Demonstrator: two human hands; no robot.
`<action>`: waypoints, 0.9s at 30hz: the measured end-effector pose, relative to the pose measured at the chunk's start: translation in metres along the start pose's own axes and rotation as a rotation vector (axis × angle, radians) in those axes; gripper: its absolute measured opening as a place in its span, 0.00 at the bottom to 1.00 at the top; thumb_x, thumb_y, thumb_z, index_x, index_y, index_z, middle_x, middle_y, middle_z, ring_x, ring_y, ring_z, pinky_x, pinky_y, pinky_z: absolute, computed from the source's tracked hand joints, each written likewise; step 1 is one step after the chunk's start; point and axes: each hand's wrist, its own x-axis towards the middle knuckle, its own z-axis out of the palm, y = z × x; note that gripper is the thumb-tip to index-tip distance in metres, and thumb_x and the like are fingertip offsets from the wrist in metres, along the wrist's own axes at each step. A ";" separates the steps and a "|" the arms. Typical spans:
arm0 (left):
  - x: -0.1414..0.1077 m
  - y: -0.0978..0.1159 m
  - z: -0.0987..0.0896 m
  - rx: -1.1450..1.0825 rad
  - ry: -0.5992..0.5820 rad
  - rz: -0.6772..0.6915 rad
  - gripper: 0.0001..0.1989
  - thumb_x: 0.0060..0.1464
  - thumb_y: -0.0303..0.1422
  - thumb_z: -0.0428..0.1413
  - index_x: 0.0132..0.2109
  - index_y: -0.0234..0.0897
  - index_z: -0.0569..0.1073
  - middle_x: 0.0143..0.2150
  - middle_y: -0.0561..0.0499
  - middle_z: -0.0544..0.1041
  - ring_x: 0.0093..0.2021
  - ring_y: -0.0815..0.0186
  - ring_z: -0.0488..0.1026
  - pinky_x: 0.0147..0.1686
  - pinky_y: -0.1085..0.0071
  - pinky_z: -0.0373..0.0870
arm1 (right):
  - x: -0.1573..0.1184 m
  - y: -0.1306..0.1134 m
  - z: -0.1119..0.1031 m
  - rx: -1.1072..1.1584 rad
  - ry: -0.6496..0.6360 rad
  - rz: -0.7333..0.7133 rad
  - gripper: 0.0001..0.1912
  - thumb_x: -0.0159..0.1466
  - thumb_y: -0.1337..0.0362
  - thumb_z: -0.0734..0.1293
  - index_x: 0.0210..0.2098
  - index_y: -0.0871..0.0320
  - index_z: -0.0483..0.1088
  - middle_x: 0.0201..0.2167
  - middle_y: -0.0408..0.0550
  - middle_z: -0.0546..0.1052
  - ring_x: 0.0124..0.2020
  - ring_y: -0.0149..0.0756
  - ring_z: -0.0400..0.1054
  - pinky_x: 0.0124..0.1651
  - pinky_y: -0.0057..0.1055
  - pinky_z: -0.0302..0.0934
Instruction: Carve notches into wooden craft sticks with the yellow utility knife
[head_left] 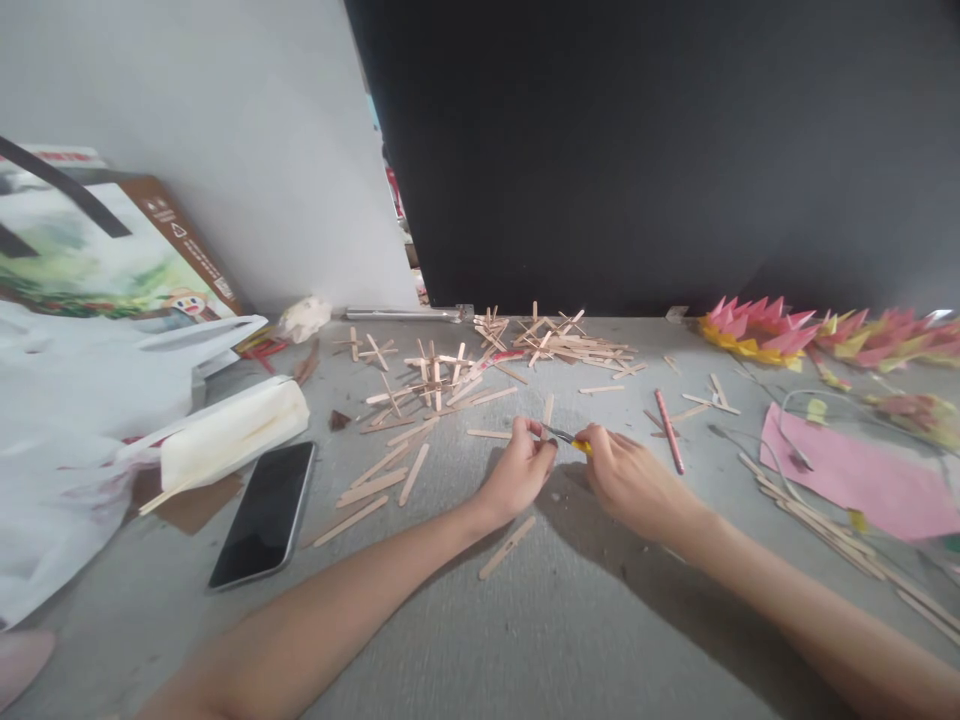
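My right hand is closed around the yellow handle of a small cutter knife, its dark metal end pointing left. My left hand sits just across from it, thumb and fingers pinched together. A short wooden craft stick rises from the left fingertips and appears to be in their grip; its lower end is hidden. The knife's tip meets the stick near those fingertips. Below the hands lies a notched craft stick, and another flat stick is just left of the left fingers.
Slotted stick assemblies and a stick pile lie ahead by a dark panel. To the left are a phone and a white plastic bag. On the right are a red patterned pen-like rod, pink paper and folded-paper rings.
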 end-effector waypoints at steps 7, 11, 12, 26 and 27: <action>0.001 0.008 -0.004 0.179 0.009 0.052 0.13 0.72 0.46 0.47 0.44 0.44 0.56 0.27 0.62 0.65 0.24 0.69 0.61 0.27 0.72 0.58 | 0.002 -0.004 -0.003 0.108 -0.016 0.011 0.19 0.70 0.79 0.54 0.56 0.58 0.61 0.45 0.55 0.75 0.38 0.42 0.75 0.33 0.34 0.61; 0.001 0.016 -0.011 0.453 0.049 0.118 0.12 0.75 0.42 0.43 0.41 0.43 0.58 0.29 0.58 0.69 0.27 0.67 0.66 0.31 0.69 0.60 | 0.003 -0.009 -0.003 0.143 -0.012 0.087 0.22 0.73 0.75 0.54 0.64 0.59 0.60 0.42 0.51 0.74 0.33 0.38 0.75 0.33 0.32 0.63; 0.002 0.016 -0.014 0.524 0.063 0.135 0.12 0.75 0.40 0.44 0.40 0.43 0.59 0.30 0.57 0.70 0.28 0.66 0.66 0.32 0.68 0.61 | 0.003 -0.011 -0.003 0.143 -0.021 0.114 0.23 0.74 0.74 0.54 0.66 0.59 0.60 0.41 0.50 0.75 0.31 0.37 0.75 0.33 0.31 0.62; 0.018 0.007 -0.023 1.048 0.185 0.326 0.07 0.66 0.33 0.63 0.38 0.40 0.84 0.38 0.47 0.81 0.47 0.55 0.71 0.50 0.58 0.58 | 0.012 -0.030 -0.001 0.028 -0.372 0.367 0.34 0.75 0.71 0.53 0.78 0.57 0.44 0.45 0.59 0.82 0.34 0.45 0.81 0.35 0.32 0.61; 0.018 0.008 -0.023 1.045 0.187 0.316 0.06 0.65 0.32 0.63 0.38 0.40 0.84 0.37 0.48 0.82 0.47 0.55 0.72 0.50 0.58 0.58 | 0.012 -0.031 -0.001 0.036 -0.371 0.368 0.34 0.75 0.71 0.53 0.78 0.58 0.43 0.46 0.60 0.82 0.34 0.45 0.81 0.35 0.31 0.61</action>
